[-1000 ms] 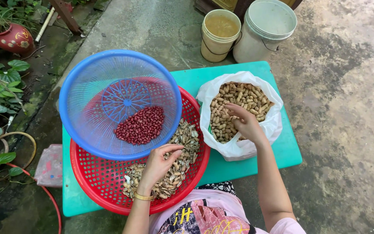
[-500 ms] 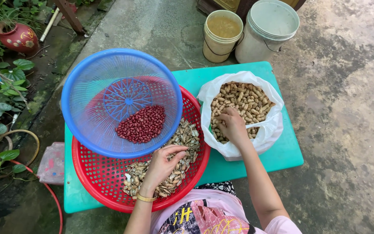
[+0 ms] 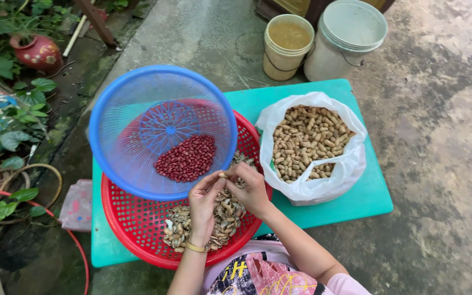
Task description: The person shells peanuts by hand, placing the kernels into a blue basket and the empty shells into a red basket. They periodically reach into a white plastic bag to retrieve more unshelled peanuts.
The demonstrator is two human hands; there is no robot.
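My left hand point(image 3: 203, 205) and my right hand point(image 3: 253, 188) meet over the red basket point(image 3: 132, 229), both pinching one peanut in its shell point(image 3: 223, 175) between the fingertips. Under them lies a heap of empty shells point(image 3: 225, 218) in that red basket. A blue basket point(image 3: 132, 109) rests tilted on the red one's far rim and holds a pile of red shelled peanuts point(image 3: 187, 158). To the right a white plastic bag point(image 3: 323, 183) stands open, full of unshelled peanuts point(image 3: 307, 139). Everything sits on a low teal table point(image 3: 367, 191).
Two plastic buckets stand beyond the table: a cream one point(image 3: 285, 46) with yellowish liquid and a white one point(image 3: 345, 38). Plants and a red pot point(image 3: 38, 52) are at the left, with hoses point(image 3: 6, 175) on the ground. Concrete floor surrounds the table.
My right hand left the bag of unshelled peanuts and came across to my left hand over the red basket, bringing a peanut. The left hand rose slightly to meet it.
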